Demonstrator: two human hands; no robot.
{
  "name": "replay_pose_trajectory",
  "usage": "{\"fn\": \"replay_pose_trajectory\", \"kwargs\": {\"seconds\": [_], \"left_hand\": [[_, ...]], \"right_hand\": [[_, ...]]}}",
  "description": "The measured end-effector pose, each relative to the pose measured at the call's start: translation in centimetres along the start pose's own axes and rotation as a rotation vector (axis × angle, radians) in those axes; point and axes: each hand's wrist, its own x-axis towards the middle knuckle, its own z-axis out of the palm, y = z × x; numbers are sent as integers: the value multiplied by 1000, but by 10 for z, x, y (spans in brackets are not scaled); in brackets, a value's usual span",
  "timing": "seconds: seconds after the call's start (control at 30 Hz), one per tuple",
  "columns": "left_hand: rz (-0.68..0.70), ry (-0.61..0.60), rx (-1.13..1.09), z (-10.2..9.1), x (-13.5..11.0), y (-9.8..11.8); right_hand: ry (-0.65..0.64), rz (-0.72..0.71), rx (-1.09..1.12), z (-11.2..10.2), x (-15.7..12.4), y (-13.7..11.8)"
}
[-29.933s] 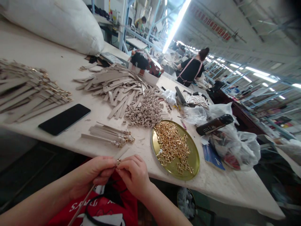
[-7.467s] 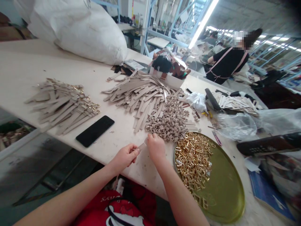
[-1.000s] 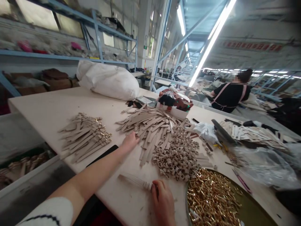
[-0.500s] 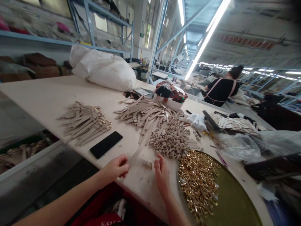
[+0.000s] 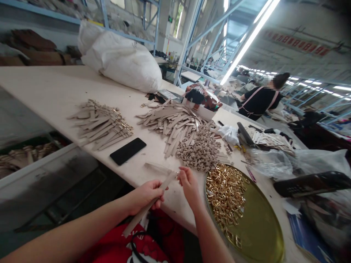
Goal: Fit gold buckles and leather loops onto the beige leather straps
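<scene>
My left hand (image 5: pixel 146 195) is closed around a long beige strap (image 5: pixel 142 212) that slants down toward my lap. My right hand (image 5: pixel 188 183) pinches the strap's upper tip, near the table's front edge; whether a small part sits between those fingers is too small to tell. A few finished straps (image 5: pixel 159 167) lie just beyond my hands. Behind them sit a heap of small beige loops (image 5: pixel 199 151) and a spread pile of loose beige straps (image 5: pixel 172 122). The round gold tray (image 5: pixel 260 226) of gold buckles (image 5: pixel 226 193) is right of my right hand.
A black phone (image 5: pixel 128 151) lies left of the loops, with a pile of buckled straps (image 5: pixel 102 124) beyond it. A big white sack (image 5: pixel 120 58) is at the back. Plastic bags (image 5: pixel 276 164) and a black handset (image 5: pixel 309 183) crowd the right. A person in black (image 5: pixel 260 102) works farther off.
My left hand fetched a strap from the loose pile and drew it back to the table edge. Both hands now hold it. The view has tilted downward.
</scene>
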Motion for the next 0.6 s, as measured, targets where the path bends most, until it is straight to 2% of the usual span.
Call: {"fn": "replay_pose_trajectory", "kwargs": {"seconds": [0.07, 0.17, 0.23, 0.3, 0.37, 0.47, 0.53, 0.6], "left_hand": [[-22, 39, -44, 2, 2, 8], [-63, 77, -120, 3, 4, 21], [-91, 93, -154, 2, 6, 27], [-110, 100, -173, 0, 10, 29], [-117, 94, -197, -4, 15, 28], [-139, 70, -230, -9, 24, 25], [-159, 55, -243, -11, 29, 24], [-167, 56, -269, -12, 33, 22]], "right_hand": [[125, -83, -414, -13, 23, 6], [119, -116, -953, -19, 54, 14], [75, -109, -1172, -14, 65, 17], [33, -133, -1281, -10, 69, 17], [0, -171, -1303, -9, 67, 17], [-25, -190, -1200, -15, 61, 19], [-7, -169, -1024, -19, 56, 24], [28, -98, -753, -21, 50, 30]]}}
